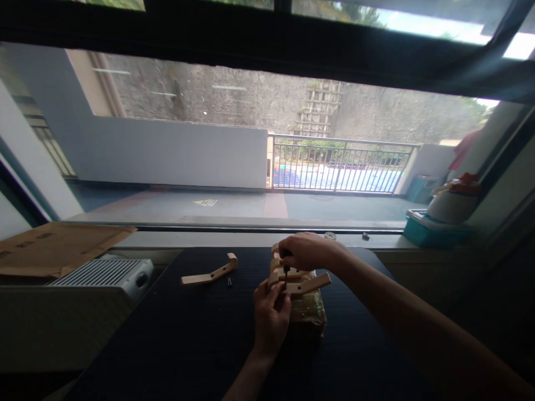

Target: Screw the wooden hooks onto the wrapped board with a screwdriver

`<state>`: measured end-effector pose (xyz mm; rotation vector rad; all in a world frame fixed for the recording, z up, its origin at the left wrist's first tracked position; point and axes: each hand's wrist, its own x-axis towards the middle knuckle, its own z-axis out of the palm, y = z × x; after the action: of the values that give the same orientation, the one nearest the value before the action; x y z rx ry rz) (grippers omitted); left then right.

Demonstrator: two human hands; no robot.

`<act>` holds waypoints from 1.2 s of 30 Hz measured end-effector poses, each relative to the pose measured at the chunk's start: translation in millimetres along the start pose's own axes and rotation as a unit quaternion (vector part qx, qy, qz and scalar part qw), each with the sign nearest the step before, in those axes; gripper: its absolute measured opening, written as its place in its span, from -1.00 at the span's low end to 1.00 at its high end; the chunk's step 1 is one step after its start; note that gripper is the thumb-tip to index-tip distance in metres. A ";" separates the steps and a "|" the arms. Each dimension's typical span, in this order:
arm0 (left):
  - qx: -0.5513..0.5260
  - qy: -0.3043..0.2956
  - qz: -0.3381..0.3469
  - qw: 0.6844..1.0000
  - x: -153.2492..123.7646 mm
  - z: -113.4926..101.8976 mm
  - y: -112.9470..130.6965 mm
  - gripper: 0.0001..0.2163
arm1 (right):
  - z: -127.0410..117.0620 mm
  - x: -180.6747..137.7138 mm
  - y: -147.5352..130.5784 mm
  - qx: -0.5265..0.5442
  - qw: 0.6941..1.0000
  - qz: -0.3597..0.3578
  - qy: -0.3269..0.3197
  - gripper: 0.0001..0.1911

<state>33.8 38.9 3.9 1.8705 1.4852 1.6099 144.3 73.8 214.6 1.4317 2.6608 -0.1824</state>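
Observation:
My right hand (307, 250) is closed around the dark handle of a screwdriver (286, 269), which points straight down. Its tip meets a pale wooden hook (309, 285) near a hole, though my fingers partly hide the contact. My left hand (271, 312) pinches the curled end of that hook from the near side. Other wooden hook pieces lie behind it in a row, on a tape-wrapped block (311, 313). Off to the left on the dark table (167, 334), a loose wooden hook (209, 274) lies by small screws (229, 282).
A windowsill (251, 239) runs behind the table, carrying a tape roll (330, 235) and a small dark object (365, 236). At right stands a teal bin (434, 229). Flattened cardboard (62, 245) rests over a white heater (112, 273) at left.

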 end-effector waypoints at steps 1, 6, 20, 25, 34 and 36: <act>-0.001 -0.001 -0.001 1.000 0.0 0.0 0.1 -0.78 | 1.3 0.6 0.1 0.001 1.000 -0.002 0.000 -0.80; -0.008 -0.001 -0.005 1.000 -0.3 0.0 1.7 -0.74 | 13.5 4.3 2.3 0.003 1.000 0.014 0.022 -0.76; 0.004 0.012 0.012 1.000 -1.3 1.0 0.2 -0.72 | 7.5 5.1 4.8 0.018 1.000 0.005 0.006 -0.73; -0.001 0.011 0.006 1.000 -1.4 1.6 0.1 -0.73 | 15.6 8.1 11.0 0.025 0.999 0.027 0.017 -0.69; 0.000 0.012 0.004 1.000 -2.2 2.4 -0.7 -0.73 | 8.7 6.6 12.0 0.036 0.999 0.002 0.019 -0.74; 0.001 0.013 0.005 1.000 -2.3 2.5 -0.7 -0.73 | 12.2 7.8 9.6 0.032 0.999 0.004 0.029 -0.74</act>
<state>35.9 38.4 1.2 1.8681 1.4917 1.6428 148.6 83.5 200.8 1.4881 2.7188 -0.2294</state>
